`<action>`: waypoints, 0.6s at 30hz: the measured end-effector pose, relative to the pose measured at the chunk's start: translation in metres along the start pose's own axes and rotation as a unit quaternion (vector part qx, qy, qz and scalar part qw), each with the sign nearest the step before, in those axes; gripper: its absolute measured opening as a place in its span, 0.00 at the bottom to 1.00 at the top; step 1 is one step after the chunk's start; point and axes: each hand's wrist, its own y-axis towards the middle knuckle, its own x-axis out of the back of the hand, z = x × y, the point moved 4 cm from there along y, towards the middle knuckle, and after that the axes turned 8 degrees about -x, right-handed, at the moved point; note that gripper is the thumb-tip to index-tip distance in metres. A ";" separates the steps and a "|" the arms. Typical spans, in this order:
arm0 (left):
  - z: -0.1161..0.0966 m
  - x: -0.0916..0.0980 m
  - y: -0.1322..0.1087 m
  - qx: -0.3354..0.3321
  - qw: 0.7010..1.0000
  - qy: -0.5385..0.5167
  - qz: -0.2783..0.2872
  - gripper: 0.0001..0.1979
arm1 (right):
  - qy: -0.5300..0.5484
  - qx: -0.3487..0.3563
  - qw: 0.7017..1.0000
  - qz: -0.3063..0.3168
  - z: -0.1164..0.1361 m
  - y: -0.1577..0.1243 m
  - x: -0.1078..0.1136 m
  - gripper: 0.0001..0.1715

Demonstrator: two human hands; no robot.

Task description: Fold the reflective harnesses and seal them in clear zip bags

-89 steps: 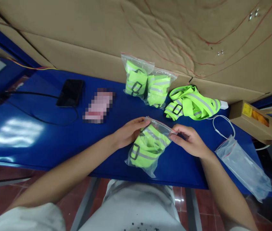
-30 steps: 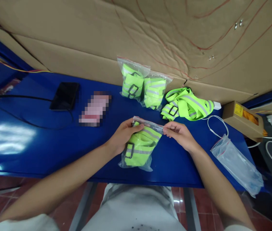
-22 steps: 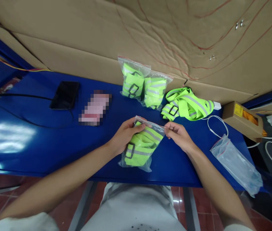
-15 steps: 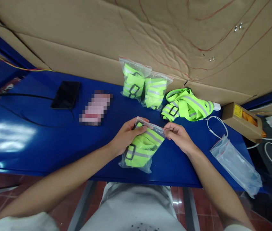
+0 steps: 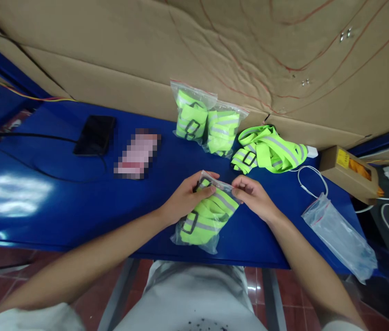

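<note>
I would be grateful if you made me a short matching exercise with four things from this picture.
1. held bag
2. loose strap bunch
3. cardboard box
4. flat device

A. brown, with a yellow label
B. clear, held by left hand and right hand
C. black
D. bright green, outside any bag

Right pairs: 1-B, 2-D, 3-A, 4-C.

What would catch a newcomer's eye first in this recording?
Probably the clear bag of neon-green straps, held by the left hand and right hand over the blue table. Behind it, two similar filled bags sit by the cardboard, with loose straps to their right. A pixelated pink patch lies farther back, to the left.
</note>
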 end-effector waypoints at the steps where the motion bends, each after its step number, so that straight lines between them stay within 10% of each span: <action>1: 0.001 0.000 0.000 0.001 1.000 0.003 0.006 0.23 | 0.000 0.001 1.000 -0.001 0.000 0.000 0.000 0.10; 18: 0.007 -0.005 0.000 -0.016 0.995 0.077 0.059 0.29 | -0.007 -0.014 1.000 0.023 0.005 -0.002 -0.007 0.13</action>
